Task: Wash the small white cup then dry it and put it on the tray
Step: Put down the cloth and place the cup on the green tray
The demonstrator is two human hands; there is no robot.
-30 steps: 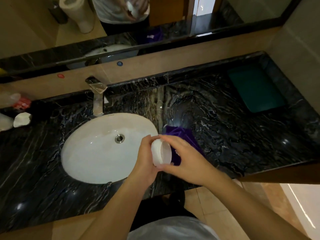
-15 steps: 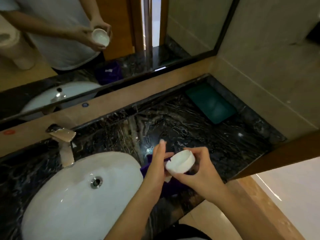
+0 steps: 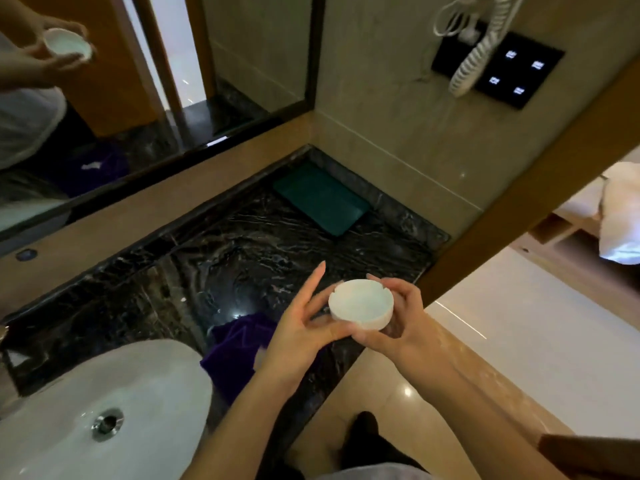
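The small white cup (image 3: 361, 304), round with notches in its rim, is held upright above the right end of the black marble counter (image 3: 180, 271). My right hand (image 3: 398, 320) grips it from the right and below. My left hand (image 3: 298, 327) touches its left side, thumb under the base and fingers spread. A dark green tray (image 3: 320, 199) lies flat in the far right corner of the counter, well beyond the cup. A purple cloth (image 3: 235, 355) lies crumpled on the counter under my left wrist.
A white oval sink (image 3: 86, 410) with a metal drain sits at lower left. A mirror (image 3: 138, 81) backs the counter. The beige wall at right carries a black switch panel (image 3: 498, 69) and a coiled cord (image 3: 474, 60). A wooden frame (image 3: 519, 188) bounds the counter's right side.
The cup has turned from sideways to mouth-up and moved right, away from the sink toward the counter's right end. My view has swung right, and the tap has left the frame.
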